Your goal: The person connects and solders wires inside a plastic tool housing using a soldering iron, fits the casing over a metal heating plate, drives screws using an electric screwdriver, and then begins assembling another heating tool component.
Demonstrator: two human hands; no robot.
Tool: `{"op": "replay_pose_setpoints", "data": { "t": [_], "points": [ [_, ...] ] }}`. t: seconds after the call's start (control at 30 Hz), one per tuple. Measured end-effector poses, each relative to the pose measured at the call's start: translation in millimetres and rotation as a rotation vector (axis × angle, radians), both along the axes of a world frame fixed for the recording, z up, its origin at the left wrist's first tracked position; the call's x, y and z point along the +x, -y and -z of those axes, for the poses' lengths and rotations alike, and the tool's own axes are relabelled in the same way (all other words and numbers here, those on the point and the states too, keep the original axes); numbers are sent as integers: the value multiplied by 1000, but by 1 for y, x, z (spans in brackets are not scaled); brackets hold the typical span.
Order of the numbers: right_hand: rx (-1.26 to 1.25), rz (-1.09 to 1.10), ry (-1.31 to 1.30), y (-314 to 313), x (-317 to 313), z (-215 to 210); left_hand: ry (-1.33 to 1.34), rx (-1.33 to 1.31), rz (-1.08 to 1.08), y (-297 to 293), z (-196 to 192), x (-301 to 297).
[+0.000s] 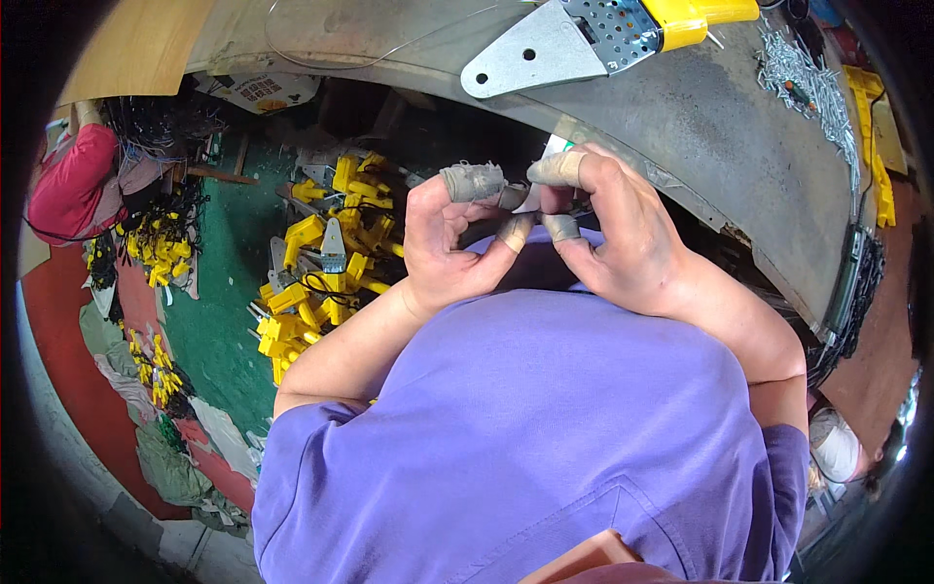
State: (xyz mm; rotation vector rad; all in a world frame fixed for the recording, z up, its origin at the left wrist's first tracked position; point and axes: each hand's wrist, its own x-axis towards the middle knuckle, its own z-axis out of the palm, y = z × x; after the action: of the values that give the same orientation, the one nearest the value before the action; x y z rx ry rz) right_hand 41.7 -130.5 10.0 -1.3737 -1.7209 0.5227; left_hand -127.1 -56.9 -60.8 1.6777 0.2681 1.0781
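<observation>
My left hand point(459, 226) and my right hand point(623, 219) meet in front of my chest, near the table edge. Tape wraps several fingertips on both. Between the fingertips is a thin white strip point(528, 201), pinched from both sides; my fingers cover most of it. A white piece with a green patch point(556, 146) shows past my right index finger; whether it belongs to the same strip is hidden. Beyond my hands, a tool with a grey triangular metal plate point(530, 54), a perforated metal section and a yellow handle point(686, 21) lies on the table.
The grey metal table point(700, 117) curves around ahead and right, with a heap of screws point(803, 83) on it. Yellow tools with cords point(311, 282) pile on the green floor at left. A person in a red sleeve point(78, 185) sits far left; another person point(837, 446) is at lower right.
</observation>
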Motion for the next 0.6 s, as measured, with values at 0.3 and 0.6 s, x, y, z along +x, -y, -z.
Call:
{"op": "replay_pose_setpoints", "data": {
  "t": [0.3,0.6],
  "points": [
    [78,172,-206,-22,89,-49,-196,340,-174,-50,-32,9],
    [-428,-32,154,-93,179,-81,-742,697,-170,-67,-70,108]
  ]
}}
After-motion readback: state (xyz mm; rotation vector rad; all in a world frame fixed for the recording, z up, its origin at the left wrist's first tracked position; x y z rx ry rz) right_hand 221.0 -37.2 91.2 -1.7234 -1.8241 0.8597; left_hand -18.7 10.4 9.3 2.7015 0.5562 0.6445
